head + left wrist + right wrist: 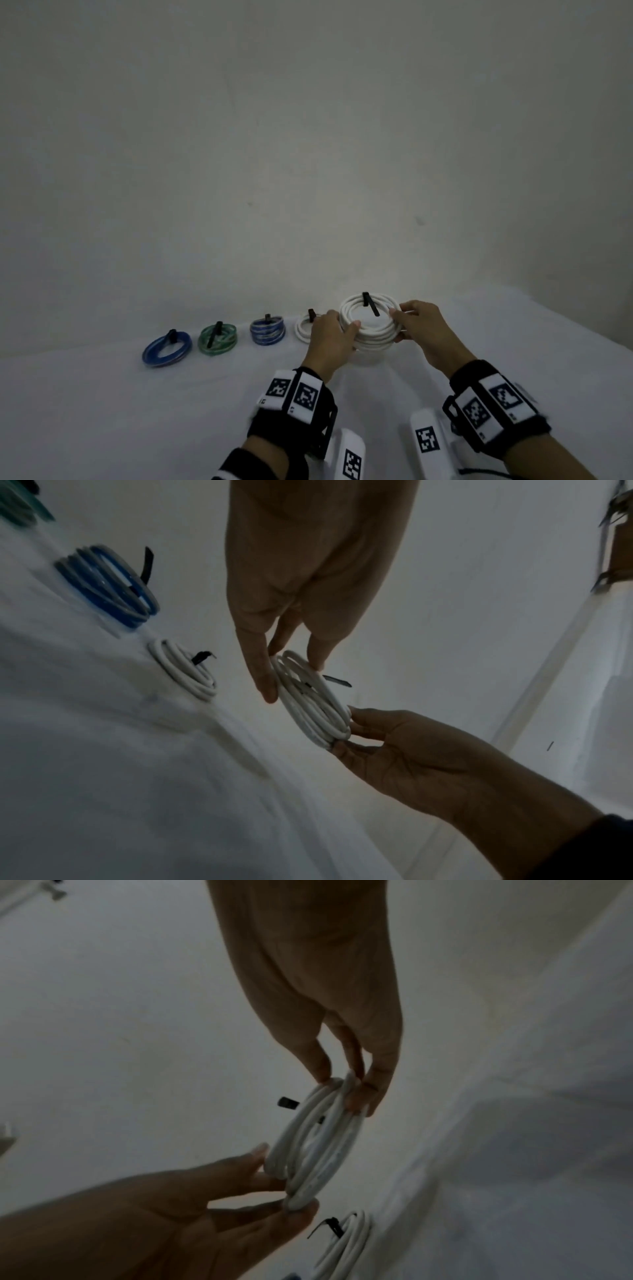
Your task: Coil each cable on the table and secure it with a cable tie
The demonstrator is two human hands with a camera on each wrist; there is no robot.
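A large white cable coil (pixel 371 325) is held between both hands, tilted, near the back right of the table. A black cable tie (pixel 369 303) wraps its far side, with the tail sticking out. My left hand (pixel 351 334) pinches the coil's left rim, thumb on top. My right hand (pixel 397 322) pinches the right rim. In the left wrist view the left hand (pixel 293 679) clamps the coil (pixel 311 704) between thumb and fingers. In the right wrist view the right hand (pixel 344 1089) grips the coil (pixel 318 1145) at its top, with the tie (pixel 287 1103) beside it.
Several tied coils lie in a row on the white cloth (pixel 137 411): a blue one (pixel 166 347), a green one (pixel 218 339), a blue-grey one (pixel 267 329) and a small white one (pixel 303 329) just left of my left hand. A plain wall stands close behind.
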